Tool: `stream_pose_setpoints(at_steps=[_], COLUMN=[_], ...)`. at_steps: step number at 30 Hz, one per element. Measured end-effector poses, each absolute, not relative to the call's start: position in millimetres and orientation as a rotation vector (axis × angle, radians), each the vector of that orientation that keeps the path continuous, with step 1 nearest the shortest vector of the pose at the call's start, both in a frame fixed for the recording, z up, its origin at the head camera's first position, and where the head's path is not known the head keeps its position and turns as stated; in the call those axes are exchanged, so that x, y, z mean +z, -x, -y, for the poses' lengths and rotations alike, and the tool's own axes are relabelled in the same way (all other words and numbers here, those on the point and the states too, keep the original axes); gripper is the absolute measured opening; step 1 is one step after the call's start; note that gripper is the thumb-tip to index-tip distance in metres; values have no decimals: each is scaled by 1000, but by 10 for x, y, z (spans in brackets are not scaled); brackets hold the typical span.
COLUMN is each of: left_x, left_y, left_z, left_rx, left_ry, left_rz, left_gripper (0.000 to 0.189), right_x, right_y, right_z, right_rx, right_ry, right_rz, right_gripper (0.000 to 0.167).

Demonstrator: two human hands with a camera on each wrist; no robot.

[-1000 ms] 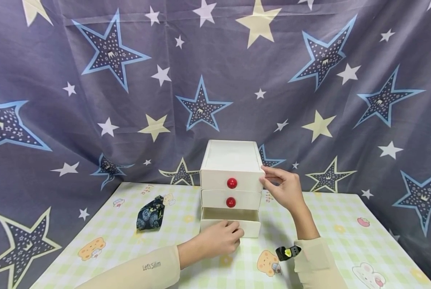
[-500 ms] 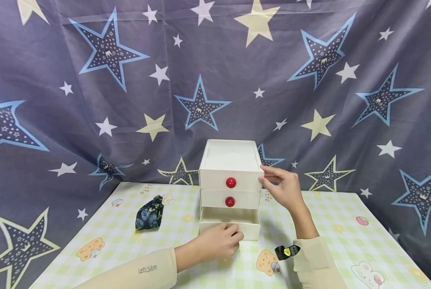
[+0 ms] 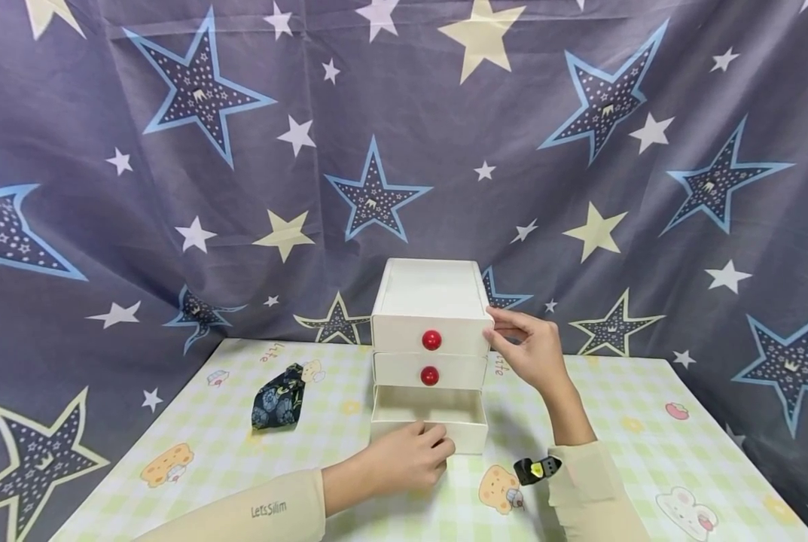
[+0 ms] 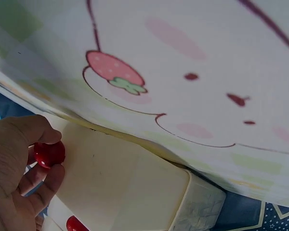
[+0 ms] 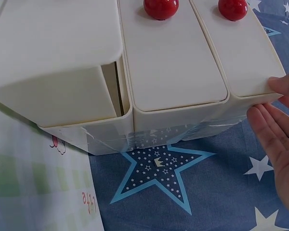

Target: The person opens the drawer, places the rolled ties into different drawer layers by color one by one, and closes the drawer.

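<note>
A small white drawer cabinet (image 3: 434, 286) stands mid-table, with three drawers stacked. Its bottom drawer (image 3: 470, 438) is pulled partway out, and the part of the interior on show holds nothing visible. My left hand (image 3: 407, 458) is in front of that drawer; in the left wrist view its thumb and fingers pinch the round red knob (image 4: 49, 154). The top and middle drawers are closed, each with a red knob (image 3: 431, 340). At the upper right front corner, my right hand (image 3: 535, 354) grips the cabinet's edge between thumb and fingers, as the right wrist view also shows.
A dark blue floral fabric piece (image 3: 278, 399) lies on the table to the left. A small black item with a yellow mark (image 3: 536, 470) is beside my right cuff. A checked cloth (image 3: 620, 482) covers the table, and a star-patterned curtain (image 3: 431, 150) hangs behind.
The bottom drawer has slid a little farther out toward me, my left hand drawing back with it. My right hand keeps its hold on the cabinet's corner.
</note>
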State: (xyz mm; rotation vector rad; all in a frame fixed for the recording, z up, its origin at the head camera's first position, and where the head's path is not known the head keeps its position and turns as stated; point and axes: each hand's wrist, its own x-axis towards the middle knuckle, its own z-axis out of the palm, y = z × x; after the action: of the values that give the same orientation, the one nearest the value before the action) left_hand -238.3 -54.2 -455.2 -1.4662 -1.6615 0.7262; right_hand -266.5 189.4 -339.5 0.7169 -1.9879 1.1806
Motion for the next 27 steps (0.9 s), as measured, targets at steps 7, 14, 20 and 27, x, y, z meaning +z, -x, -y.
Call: stream_pose_setpoints(at_steps=[7, 14, 20, 27], left_x=[-4560, -4559, -4551, -4539], left_y=[2359, 2352, 2345, 2338], left_z=[552, 559, 572, 574], left_rx=[695, 688, 703, 713], left_ry=[1470, 1469, 1468, 1468], left_rz=[1647, 1645, 1656, 1656], left_gripper=[31, 45, 44, 42], right_x=[-3393, -3387, -3372, -3373], right_y=[2659, 2653, 2641, 2644], right_z=[-1894, -1897, -1889, -1889], right_rx=[1179, 1174, 1180, 1179], right_ry=[-732, -725, -717, -722], right_rz=[1980, 1988, 1992, 1990], right_gripper=[32, 32, 32, 32])
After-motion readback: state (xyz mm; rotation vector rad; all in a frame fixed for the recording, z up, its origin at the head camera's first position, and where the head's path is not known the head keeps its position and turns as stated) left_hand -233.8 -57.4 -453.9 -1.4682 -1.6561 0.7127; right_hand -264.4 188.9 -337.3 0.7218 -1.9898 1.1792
